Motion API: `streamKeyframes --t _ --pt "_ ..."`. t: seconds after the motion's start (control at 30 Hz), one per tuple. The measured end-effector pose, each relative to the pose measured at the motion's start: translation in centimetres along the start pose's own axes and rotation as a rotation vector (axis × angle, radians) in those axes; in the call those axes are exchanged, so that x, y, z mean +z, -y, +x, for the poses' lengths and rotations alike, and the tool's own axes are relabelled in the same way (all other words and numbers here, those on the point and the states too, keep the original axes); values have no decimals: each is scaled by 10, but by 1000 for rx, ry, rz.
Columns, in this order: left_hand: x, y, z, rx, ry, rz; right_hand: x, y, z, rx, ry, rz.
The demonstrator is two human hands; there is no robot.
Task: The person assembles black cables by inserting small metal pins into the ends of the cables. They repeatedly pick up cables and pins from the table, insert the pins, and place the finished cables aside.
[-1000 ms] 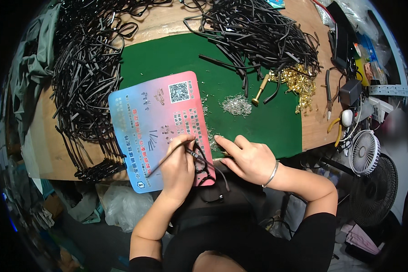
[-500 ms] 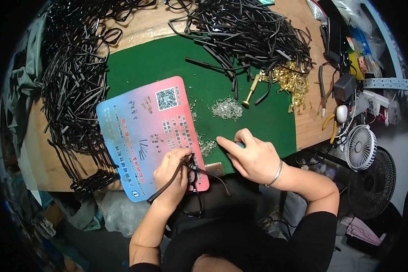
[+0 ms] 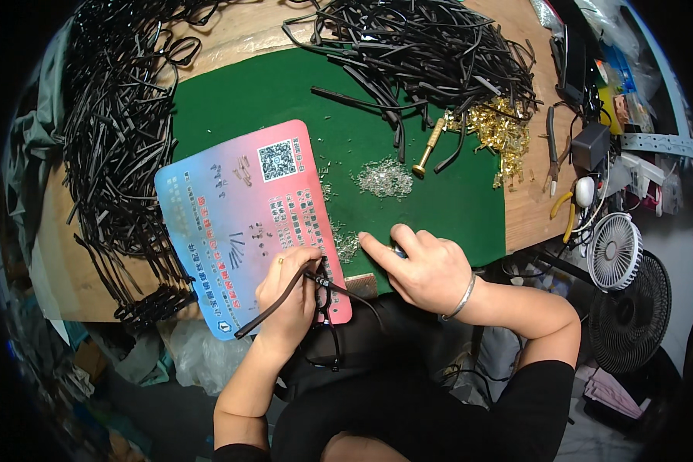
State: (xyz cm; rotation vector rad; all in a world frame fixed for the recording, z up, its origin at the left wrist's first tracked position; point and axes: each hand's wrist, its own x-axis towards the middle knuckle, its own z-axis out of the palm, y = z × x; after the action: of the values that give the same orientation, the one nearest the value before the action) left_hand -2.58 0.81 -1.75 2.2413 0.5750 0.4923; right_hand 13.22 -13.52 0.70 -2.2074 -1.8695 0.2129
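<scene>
Glasses (image 3: 328, 285), one black pair, held over the near right corner of the card (image 3: 246, 208), which we take as landmark. Left hand (image 3: 287, 286): fingers closed on the pair. Right hand (image 3: 431, 269), right of the card: index finger extended, tip at the edge of the metal bits (image 3: 346, 245); other fingers curled, something bluish among them, whether gripped we cannot tell. Two temples (image 3: 266, 316) show on this pair; whether either is fastened, we cannot see. Our judgement: this pair is partway.

Farther right of the card: silver heap (image 3: 385, 179), brass rod (image 3: 430, 150), gold heap (image 3: 504, 142). Left of the card, a tall black pile (image 3: 115, 162); beyond it to the right, a temple pile (image 3: 431, 54). Beyond the card's far left corner, frames (image 3: 183, 51), condition unclear. With such stock loose, we judge most of the batch remains.
</scene>
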Motion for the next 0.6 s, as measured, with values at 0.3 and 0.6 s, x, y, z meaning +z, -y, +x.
streamKeyframes --t 0.3,0.6 --pt "-17 -4 10 -399 218 -336 -20 -4 7 37 242 494" --pt "-18 -2 15 -349 284 -294 4 9 21 0 207 573"
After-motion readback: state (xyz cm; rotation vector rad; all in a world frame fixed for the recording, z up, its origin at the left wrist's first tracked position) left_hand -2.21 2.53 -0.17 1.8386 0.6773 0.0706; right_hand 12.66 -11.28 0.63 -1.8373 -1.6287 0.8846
